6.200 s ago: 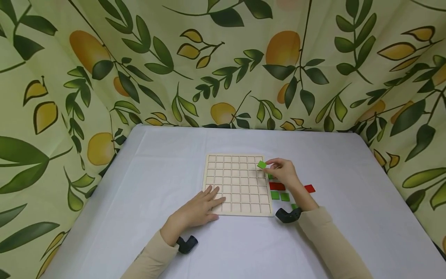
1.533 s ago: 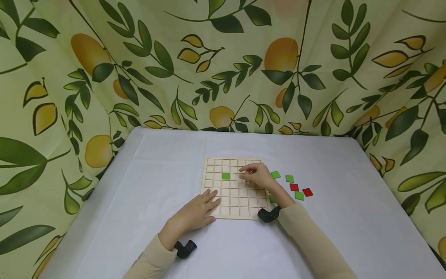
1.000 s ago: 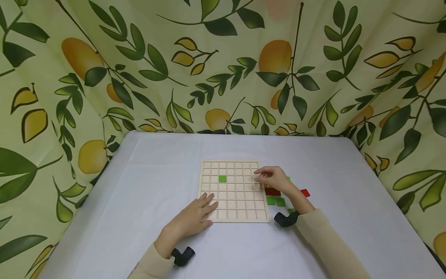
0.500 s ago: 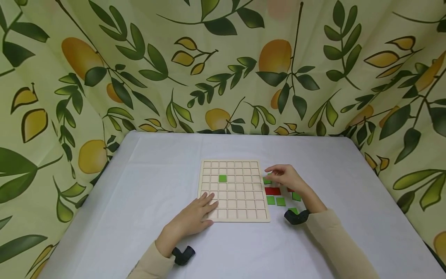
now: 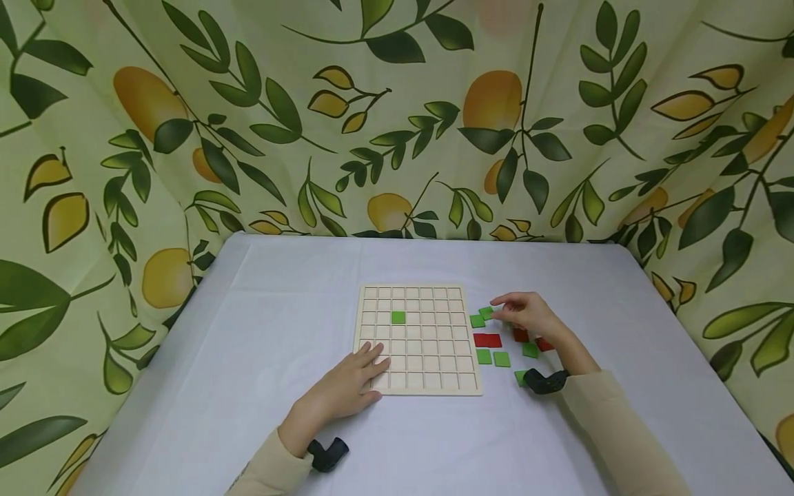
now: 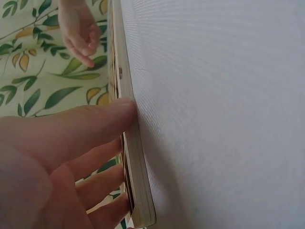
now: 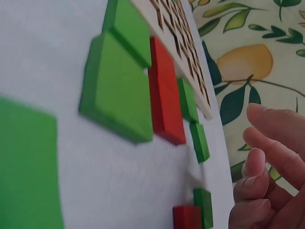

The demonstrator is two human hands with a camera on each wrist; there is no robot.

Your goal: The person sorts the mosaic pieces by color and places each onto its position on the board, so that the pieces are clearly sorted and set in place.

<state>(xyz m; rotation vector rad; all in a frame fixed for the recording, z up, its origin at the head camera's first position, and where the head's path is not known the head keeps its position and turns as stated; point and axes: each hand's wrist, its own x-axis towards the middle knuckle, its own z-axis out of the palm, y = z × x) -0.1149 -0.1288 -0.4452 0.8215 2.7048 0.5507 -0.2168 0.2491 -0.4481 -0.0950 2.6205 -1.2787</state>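
A light wooden board (image 5: pixel 442 364) with a grid of square cells lies on the table. One green square tile (image 5: pixel 398 317) sits in a cell of its upper part. My left hand (image 5: pixel 338 387) rests on the board's near left corner with fingers spread; in the left wrist view its thumb touches the board's edge (image 6: pixel 139 179). Right of the board, my right hand (image 5: pixel 526 313) hovers beside a loose green tile (image 5: pixel 486 313). In the right wrist view, the right hand's fingers (image 7: pixel 259 136) are loosely bent and hold nothing. Part of the tile group is hidden beneath this hand.
Several more green tiles (image 5: pixel 502 359) and red tiles (image 5: pixel 487 340) lie on the white tablecloth (image 5: pixel 298 296) along the board's right side. One green tile (image 5: pixel 520 377) is partly covered by the black wrist camera (image 5: pixel 546 381). A patterned curtain (image 5: pixel 347 158) hangs behind the table.
Earlier my right hand pinched a green tile over the board's right edge; a green tile now sits in the grid. The right hand has since withdrawn rightward over the loose tiles. My left hand stays put.
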